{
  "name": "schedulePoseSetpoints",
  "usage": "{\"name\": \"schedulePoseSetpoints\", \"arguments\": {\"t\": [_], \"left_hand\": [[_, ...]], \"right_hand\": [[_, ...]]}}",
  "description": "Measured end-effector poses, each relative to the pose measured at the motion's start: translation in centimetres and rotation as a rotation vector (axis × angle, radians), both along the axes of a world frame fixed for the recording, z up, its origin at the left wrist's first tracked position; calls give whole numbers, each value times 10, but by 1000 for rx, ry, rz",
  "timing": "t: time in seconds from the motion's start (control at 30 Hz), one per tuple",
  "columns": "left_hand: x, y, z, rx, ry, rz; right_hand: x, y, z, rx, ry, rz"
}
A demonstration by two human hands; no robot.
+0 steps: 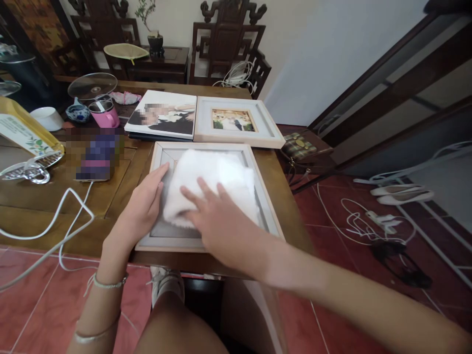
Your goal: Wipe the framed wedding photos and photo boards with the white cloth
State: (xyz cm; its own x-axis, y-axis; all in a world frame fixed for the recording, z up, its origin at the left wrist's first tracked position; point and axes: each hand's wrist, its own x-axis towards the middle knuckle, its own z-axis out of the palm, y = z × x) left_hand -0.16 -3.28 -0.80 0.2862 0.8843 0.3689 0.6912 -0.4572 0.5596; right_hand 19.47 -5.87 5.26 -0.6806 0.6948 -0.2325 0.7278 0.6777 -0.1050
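Observation:
A light wooden picture frame (263, 196) lies flat near the table's front edge, with a white fluffy cloth (217, 169) spread over its middle. My right hand (217, 211) rests on the cloth, fingers spread and pressing down; its thumb is by a fold at the cloth's lower edge. Along the frame's left side lies my left hand (145, 201), its fingers stretched out against the border. The cloth hides most of what is inside the frame.
Behind are a second frame (271, 130) with a photo and a white-edged photo panel (169, 103). To the left sit a phone (98, 157) on a white cable (70, 216), a silver hair clip (33, 169), a pink mug (105, 115) and a yellow bottle (25, 128).

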Motion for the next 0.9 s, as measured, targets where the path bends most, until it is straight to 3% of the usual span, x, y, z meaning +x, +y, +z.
{"name": "schedulePoseSetpoints", "arguments": {"t": [0.17, 0.33, 0.43, 0.57, 0.7, 0.9], "left_hand": [[-1, 2, -2, -9, 21, -4], [-4, 5, -5, 9, 61, -62], [-4, 5, -7, 17, 68, -69], [-3, 4, -6, 25, 66, -68], [-3, 2, -4, 55, -19, -31], [-5, 1, -2, 109, -102, -30]], "right_hand": [[9, -40, 15, -136, 95, 173], [20, -31, 15, -253, 109, 176], [28, -11, 7, -204, 119, 90], [33, 21, -4, -25, 89, -68], [15, 37, -13, 114, 62, -170], [-22, 15, -9, 92, 144, 79]]}}
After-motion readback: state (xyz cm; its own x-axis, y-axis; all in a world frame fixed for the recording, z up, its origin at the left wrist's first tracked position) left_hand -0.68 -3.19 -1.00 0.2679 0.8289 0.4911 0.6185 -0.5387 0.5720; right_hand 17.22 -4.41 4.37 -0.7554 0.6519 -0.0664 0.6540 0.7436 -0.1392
